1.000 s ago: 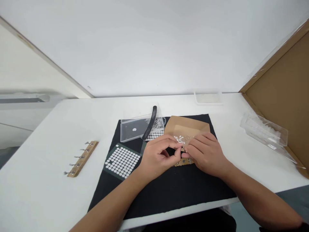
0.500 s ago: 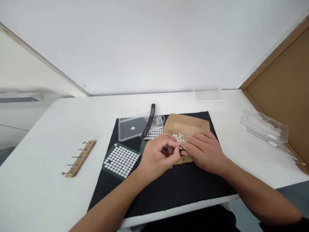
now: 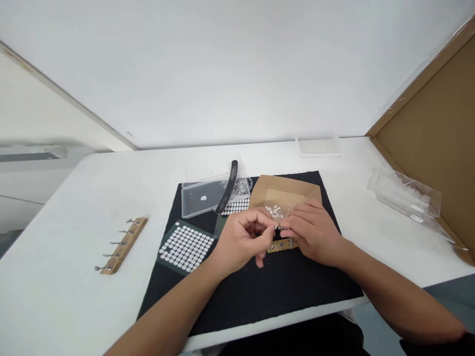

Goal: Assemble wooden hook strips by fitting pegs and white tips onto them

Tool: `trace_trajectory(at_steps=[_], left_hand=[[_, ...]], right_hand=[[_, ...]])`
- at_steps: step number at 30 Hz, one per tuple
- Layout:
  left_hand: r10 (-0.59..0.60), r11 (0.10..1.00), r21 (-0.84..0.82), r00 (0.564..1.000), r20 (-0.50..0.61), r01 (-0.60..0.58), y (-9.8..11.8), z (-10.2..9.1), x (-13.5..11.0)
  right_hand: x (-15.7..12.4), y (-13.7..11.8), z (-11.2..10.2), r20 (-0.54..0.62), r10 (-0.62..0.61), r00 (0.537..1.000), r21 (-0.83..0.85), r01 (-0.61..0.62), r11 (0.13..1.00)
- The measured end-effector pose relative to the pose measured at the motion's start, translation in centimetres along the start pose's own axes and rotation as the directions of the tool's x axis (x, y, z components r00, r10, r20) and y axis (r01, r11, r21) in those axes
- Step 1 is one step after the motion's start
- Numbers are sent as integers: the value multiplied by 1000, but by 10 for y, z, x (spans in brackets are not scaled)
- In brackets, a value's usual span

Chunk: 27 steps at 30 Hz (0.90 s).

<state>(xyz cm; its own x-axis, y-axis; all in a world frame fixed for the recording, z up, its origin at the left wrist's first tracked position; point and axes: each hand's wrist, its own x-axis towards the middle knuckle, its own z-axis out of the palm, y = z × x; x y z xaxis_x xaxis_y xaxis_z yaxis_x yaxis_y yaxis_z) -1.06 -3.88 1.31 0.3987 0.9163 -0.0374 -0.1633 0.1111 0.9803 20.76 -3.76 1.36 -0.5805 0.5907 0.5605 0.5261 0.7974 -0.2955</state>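
Observation:
Over the front of a brown kraft-paper sheet (image 3: 260,190), my left hand (image 3: 247,237) pinches one end of a small shiny metal piece (image 3: 281,228) between thumb and forefinger. My right hand (image 3: 313,230) has its fingers closed on the other end, so the piece spans the narrow gap between both hands. Its exact kind is too small to tell. Just below lies a tan strip (image 3: 275,246) with metal parts on it, partly covered by my right hand. Small white ovals (image 3: 273,211) are scattered on the paper behind my fingers.
A black cloth (image 3: 230,301) covers the middle of the white table. On it lie a green sheet of white oval stickers (image 3: 185,247), a clear plastic case (image 3: 198,200) and a black curved handle (image 3: 227,190). A wooden strip with metal hooks (image 3: 124,245) lies left; clear boxes (image 3: 408,195) stand right.
My hands have shifted slightly, with the tips a little lower. The metal piece and the tan strip below show more clearly, and a lower finger of my left hand now extends downward.

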Motion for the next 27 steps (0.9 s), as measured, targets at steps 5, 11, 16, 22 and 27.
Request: trace_trajectory(at_steps=[5, 11, 16, 22, 27], left_hand=[[21, 1000, -18, 1000, 16, -20, 1, 0, 0], [70, 998, -1, 995, 73, -70, 5, -3, 1], [97, 995, 13, 977, 191, -101, 5, -7, 2], [166, 980, 71, 965, 202, -184, 7, -5, -1], [88, 996, -40, 968, 233, -81, 7, -7, 0]], right_hand=[[2, 0, -4, -2, 41, 999, 50, -41, 998], [4, 1, -7, -21, -29, 999, -50, 28, 998], [3, 4, -14, 29, -105, 994, -206, 109, 973], [2, 5, -13, 17, -160, 987, -132, 161, 978], [2, 5, -10, -67, -144, 987, -155, 133, 979]])
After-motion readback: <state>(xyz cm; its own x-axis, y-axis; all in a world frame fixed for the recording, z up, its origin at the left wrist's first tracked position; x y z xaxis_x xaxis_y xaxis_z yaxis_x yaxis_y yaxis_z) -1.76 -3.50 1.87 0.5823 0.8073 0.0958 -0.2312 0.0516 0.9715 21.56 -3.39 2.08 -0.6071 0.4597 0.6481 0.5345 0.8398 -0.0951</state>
